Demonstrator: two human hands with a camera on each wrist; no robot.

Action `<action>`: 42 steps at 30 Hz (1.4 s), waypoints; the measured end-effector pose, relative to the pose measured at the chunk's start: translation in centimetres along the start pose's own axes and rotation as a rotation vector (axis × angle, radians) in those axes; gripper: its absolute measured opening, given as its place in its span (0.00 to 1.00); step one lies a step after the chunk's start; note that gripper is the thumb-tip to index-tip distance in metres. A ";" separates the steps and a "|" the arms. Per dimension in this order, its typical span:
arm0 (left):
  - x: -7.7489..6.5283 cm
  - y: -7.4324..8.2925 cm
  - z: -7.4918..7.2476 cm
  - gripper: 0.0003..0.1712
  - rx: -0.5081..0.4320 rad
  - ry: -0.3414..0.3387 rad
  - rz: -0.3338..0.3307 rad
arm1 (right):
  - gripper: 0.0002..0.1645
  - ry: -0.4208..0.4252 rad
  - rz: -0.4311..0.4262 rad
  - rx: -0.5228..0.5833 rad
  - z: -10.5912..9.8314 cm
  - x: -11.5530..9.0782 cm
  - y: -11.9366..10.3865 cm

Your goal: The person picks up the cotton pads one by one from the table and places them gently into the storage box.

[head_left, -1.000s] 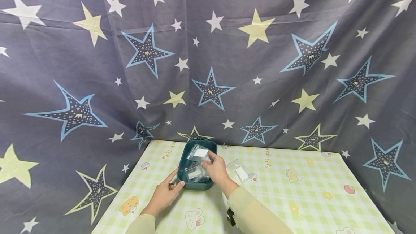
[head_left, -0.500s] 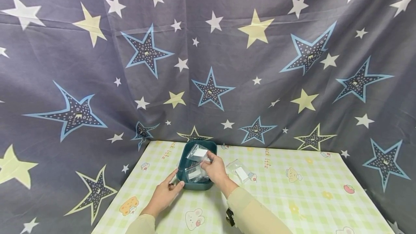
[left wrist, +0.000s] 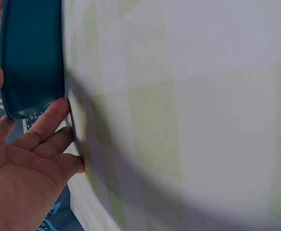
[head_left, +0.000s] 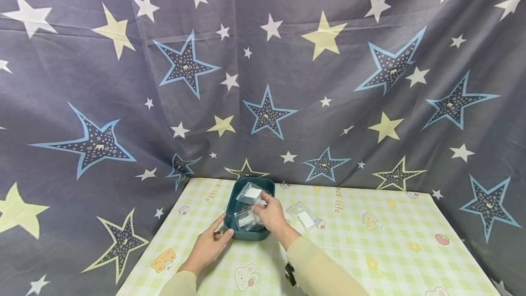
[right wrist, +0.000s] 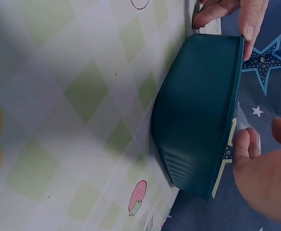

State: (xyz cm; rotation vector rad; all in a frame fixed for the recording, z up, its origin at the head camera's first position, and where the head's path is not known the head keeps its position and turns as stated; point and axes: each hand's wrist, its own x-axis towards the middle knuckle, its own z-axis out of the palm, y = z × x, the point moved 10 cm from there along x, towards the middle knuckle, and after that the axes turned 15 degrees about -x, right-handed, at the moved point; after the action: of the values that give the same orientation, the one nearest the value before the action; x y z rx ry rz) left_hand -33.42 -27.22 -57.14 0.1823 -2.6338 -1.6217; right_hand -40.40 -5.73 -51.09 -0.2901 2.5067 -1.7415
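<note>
A dark teal plastic bin [head_left: 250, 236] stands near the back of the table, with small clear zip bags holding white pieces inside. My right hand [head_left: 272, 216] reaches over its right rim and pinches a clear zip bag [head_left: 251, 193] by the edge. In the right wrist view, clear plastic [right wrist: 244, 119] shows beyond the rim by those fingertips. My left hand [head_left: 207, 245] spans the near left corner, thumb and index finger laid fairly straight against the bin. In the left wrist view, its other fingers [left wrist: 58, 139] rest low by the tablecloth.
Another clear zip bag with a white piece [head_left: 305, 219] lies on the table to the right of the bin. A green-and-white checked cloth [head_left: 349, 250] covers the table. Behind hangs a grey curtain with stars [head_left: 287, 81], close to the bin's far end.
My right hand has shifted only slightly over the bin. The left hand, the bin and the bag on the table stay where they were.
</note>
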 end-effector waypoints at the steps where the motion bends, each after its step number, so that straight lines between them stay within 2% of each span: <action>1: 0.0 0.1 0.0 0.41 0.002 -0.002 0.007 | 0.41 -0.001 -0.001 -0.004 0.0 0.0 0.0; 13: -0.6 0.9 0.0 0.41 -0.029 -0.016 0.012 | 0.44 -0.068 0.029 -0.058 0.2 0.0 0.7; 26: -0.2 0.2 0.3 0.42 -0.035 -0.011 -0.008 | 0.47 -0.134 0.033 -0.077 0.6 0.4 1.1; 32: -0.2 0.2 0.2 0.42 -0.039 -0.011 -0.008 | 0.48 -0.164 0.064 -0.076 0.7 0.5 1.2; 42: -0.1 -0.1 0.1 0.42 -0.033 -0.013 -0.013 | 0.50 -0.150 0.067 -0.057 0.8 0.5 1.2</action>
State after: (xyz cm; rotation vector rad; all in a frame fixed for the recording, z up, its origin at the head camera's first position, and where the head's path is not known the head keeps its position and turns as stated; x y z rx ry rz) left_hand -33.29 -27.16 -57.25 0.1889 -2.6191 -1.6742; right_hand -40.87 -6.12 -52.44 -0.3231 2.4332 -1.5645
